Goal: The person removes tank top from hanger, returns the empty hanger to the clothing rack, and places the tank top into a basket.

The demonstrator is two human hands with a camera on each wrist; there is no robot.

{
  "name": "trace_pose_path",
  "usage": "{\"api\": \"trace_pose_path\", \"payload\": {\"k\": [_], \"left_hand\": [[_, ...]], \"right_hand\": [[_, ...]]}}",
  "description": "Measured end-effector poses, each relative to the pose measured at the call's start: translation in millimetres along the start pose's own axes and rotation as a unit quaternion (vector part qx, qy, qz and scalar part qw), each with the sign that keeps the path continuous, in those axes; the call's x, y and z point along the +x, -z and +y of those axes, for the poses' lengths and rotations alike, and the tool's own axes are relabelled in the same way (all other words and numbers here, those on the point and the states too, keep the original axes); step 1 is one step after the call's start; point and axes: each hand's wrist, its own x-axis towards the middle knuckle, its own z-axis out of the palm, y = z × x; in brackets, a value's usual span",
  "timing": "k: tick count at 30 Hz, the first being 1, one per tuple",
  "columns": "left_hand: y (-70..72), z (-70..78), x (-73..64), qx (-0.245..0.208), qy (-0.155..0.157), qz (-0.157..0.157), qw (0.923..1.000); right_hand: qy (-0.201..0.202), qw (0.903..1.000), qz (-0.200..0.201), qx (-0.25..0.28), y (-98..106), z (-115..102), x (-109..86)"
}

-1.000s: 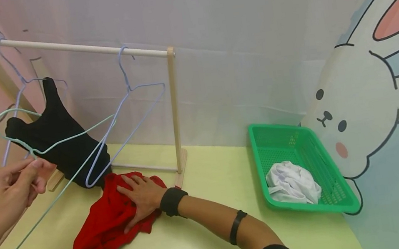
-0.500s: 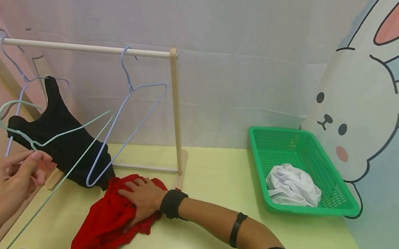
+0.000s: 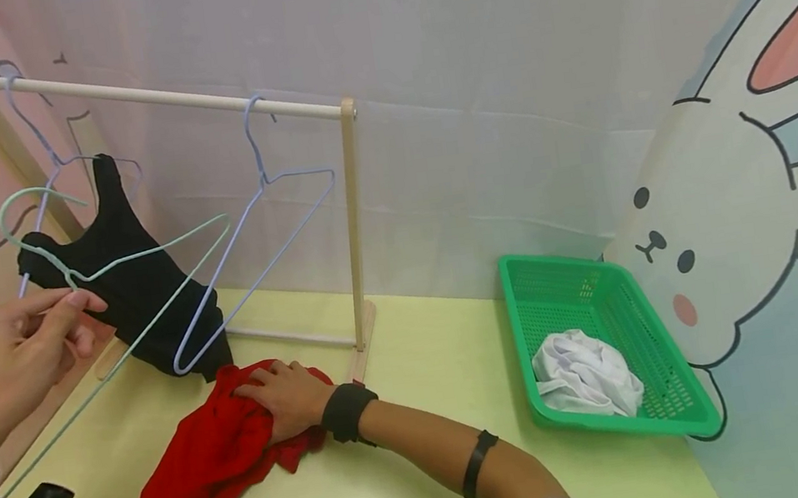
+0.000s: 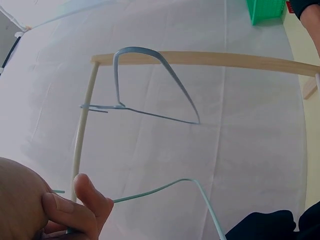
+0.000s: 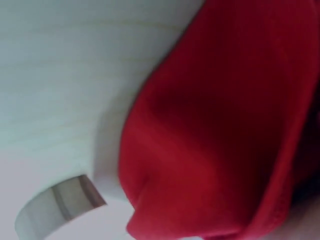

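Note:
In the head view my left hand [image 3: 12, 359] pinches a mint-green wire hanger [image 3: 52, 258] just below its hook, between thumb and fingertips. The hanger is held up in front of a black sleeveless top [image 3: 150, 286]. On the table lies a crumpled red garment [image 3: 195, 457]; my right hand [image 3: 293, 397] grips its upper part, with fingers bent into the folds and the thumb hidden. Red fabric [image 5: 200, 140] fills much of the right wrist view. In the left wrist view, fingers [image 4: 97, 200] close around the hanger's neck.
A wooden rack with a white rail [image 3: 144, 96] stands at the back left. From it hang a bare lilac hanger [image 3: 263, 180] and another lilac hanger [image 3: 32, 129] bearing the black top. A green basket [image 3: 516, 334] at right holds a white cloth [image 3: 586, 376].
My left hand and the mint-green hanger have risen slightly. The right hand's spread fingers have drawn in on the red garment, and its thumb has gone out of sight. The red garment has shifted slightly.

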Motion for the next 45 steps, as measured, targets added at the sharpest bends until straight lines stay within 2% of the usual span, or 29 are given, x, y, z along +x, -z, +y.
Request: {"api": "trace_pose_path", "payload": {"k": [2, 9, 23, 35, 40, 45], "left_hand": [[0.3, -0.6, 2.3, 0.000, -0.001, 0.000, 1.0000], [-1.8, -2.0, 6.2, 0.000, 0.024, -0.014, 0.9996], [-3.3, 0.6, 14.1, 0.002, 0.026, -0.020, 0.9995], [-7.7, 1.1, 25.3, -0.008, 0.003, -0.027, 0.9996], [-7.8, 1.5, 29.5, -0.022, -0.010, -0.022, 0.9995], [-9.3, 3.1, 31.4, -0.022, -0.011, -0.025, 0.9994]], "right_hand": [[0.001, 1.0000, 0.000, 0.001, 1.1, -1.4, -0.5], [0.005, 1.0000, -0.005, 0.006, 0.8, -5.2, -1.2], [0.022, 0.9993, 0.002, 0.029, 0.0, -5.2, -4.3], [0.047, 0.9975, 0.038, 0.036, -4.2, -2.5, -21.9], [0.052, 0.9963, 0.043, 0.053, -4.9, 1.1, -27.8], [0.058, 0.9947, 0.043, 0.073, -4.1, 4.4, -33.7]]}}
